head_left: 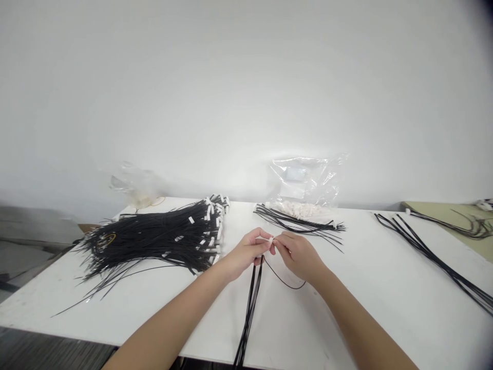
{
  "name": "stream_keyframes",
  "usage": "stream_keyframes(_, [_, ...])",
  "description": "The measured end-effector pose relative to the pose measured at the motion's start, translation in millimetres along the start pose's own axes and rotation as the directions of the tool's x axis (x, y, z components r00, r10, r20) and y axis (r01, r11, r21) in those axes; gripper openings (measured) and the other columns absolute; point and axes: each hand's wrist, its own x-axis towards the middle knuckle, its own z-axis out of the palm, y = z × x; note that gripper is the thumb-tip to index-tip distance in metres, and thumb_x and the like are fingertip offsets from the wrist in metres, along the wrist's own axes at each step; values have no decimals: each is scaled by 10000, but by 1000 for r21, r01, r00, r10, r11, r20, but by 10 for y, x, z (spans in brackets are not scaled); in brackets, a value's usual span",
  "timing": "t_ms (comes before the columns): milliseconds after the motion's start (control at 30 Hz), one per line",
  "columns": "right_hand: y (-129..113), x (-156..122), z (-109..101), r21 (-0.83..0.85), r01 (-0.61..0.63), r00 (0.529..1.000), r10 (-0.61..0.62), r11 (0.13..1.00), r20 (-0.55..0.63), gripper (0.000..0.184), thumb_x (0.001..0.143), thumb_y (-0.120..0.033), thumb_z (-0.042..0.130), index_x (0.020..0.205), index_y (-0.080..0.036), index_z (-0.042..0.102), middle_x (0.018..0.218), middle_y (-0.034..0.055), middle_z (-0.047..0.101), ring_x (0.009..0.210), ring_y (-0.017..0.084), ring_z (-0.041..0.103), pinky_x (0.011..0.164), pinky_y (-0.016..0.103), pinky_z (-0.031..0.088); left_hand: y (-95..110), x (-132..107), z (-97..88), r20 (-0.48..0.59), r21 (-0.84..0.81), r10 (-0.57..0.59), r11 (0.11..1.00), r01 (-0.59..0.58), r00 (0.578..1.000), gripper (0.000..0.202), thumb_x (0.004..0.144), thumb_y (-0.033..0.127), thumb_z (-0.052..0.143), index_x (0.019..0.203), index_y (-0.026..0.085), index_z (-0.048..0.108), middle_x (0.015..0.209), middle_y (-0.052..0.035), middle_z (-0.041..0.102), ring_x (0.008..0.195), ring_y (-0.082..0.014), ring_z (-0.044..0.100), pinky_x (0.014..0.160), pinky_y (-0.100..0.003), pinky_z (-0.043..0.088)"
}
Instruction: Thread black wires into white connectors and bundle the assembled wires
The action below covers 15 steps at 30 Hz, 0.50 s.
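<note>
Both hands meet over the middle of the white table. My left hand pinches a small white connector with several black wires hanging from it toward the table's front edge. My right hand is closed in a pinch on a single thin black wire, its end at the connector; the wire loops below the hand.
A big heap of black wires with white connectors lies at the left. A clear bag of white connectors stands behind a small bunch of black wires. More black wires stretch along the right. A crumpled clear bag sits at the back left.
</note>
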Motion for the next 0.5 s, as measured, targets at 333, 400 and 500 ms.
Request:
stream_keyframes(333, [-134, 18, 43, -88, 207, 931, -224, 974, -287, 137, 825, -180, 462, 933, -195, 545, 927, 71, 526, 842, 168, 477, 775, 340, 364, -54, 49, -52, -286, -61, -6, 998, -12, 958, 270, 715, 350, 563, 935, 205, 504, 744, 23, 494, 418, -8, 347, 422, -176, 289])
stream_keyframes(400, [-164, -2, 51, -72, 321, 931, -329, 944, -159, 95, 813, -148, 475, 832, -201, 552, 817, 28, 538, 746, 128, 475, 738, 307, 349, -54, 60, -62, -346, -78, -26, 997, -2, 938, 268, 706, 329, 567, 929, 199, 498, 724, 27, 490, 398, -9, 344, 406, -178, 279])
stream_keyframes(500, [-187, -19, 105, -139, 429, 893, -442, 892, -79, 104, 793, -120, 495, 789, -204, 556, 764, 1, 536, 680, 102, 447, 718, 296, 318, -63, 75, -70, -386, -90, -41, 996, 7, 922, 260, 702, 316, 565, 924, 200, 496, 714, 28, 490, 396, -17, 366, 402, -179, 281])
